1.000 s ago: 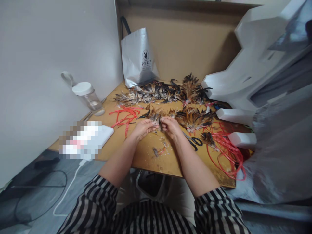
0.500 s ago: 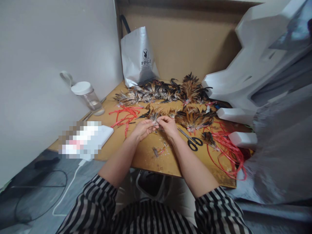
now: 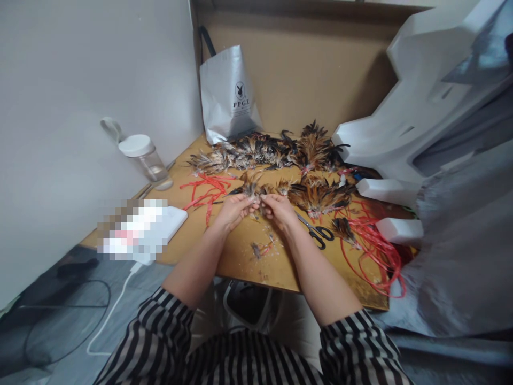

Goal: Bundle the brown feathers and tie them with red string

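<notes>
1. I see the left hand [image 3: 234, 213] through the head camera, its thumb and fingertips pinching the pale base of a small tan-and-grey feather tuft [image 3: 251, 184], which fans upward just beyond them.
2. I see the right hand [image 3: 280, 209] close beside it, thumb and forefinger drawn together near the tuft's right edge; I cannot tell whether they grip anything.
3. Just beyond the right fingertips I make out a short brown feather tuft [image 3: 282, 186], then, further right, a wide bunch of brown-and-black feathers [image 3: 318, 193].
4. Well past both sets of fingers, I find a long row of mottled dark feathers [image 3: 256, 152].
5. Right of the right fingers and nearer me are black-handled metal scissors [image 3: 315, 228]; a loose heap of red plastic strips [image 3: 387, 262] lies well beyond them.
6. Left of the left fingers, I spot thin red strips [image 3: 210, 185] on the yellow-brown tabletop [image 3: 240, 259].
7. Below the fingertips, I notice small feather scraps [image 3: 256, 249].
</notes>
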The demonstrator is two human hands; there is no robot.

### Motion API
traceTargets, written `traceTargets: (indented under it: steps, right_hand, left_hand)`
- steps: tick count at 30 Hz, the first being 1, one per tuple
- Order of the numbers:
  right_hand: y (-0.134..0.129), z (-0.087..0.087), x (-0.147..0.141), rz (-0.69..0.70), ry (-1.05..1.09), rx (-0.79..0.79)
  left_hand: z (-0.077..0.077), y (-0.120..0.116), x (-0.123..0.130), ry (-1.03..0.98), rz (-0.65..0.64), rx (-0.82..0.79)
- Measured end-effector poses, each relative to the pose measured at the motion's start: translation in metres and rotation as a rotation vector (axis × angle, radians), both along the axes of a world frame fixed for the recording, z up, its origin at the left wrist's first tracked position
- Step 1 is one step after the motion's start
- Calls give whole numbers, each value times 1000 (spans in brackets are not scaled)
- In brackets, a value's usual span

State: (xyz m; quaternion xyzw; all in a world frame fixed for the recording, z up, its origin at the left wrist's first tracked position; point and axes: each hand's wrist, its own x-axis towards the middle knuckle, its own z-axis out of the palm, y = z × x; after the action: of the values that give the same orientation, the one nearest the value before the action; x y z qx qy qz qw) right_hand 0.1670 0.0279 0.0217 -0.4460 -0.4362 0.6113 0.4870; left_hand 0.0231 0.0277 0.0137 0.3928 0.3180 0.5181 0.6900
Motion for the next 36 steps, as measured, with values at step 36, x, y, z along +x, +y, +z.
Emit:
traceTargets:
  steps: [36]
  right_hand:
    - [2, 5, 3, -36, 83, 162]
  left_hand:
    - [-8, 5, -3, -86, -100, -105]
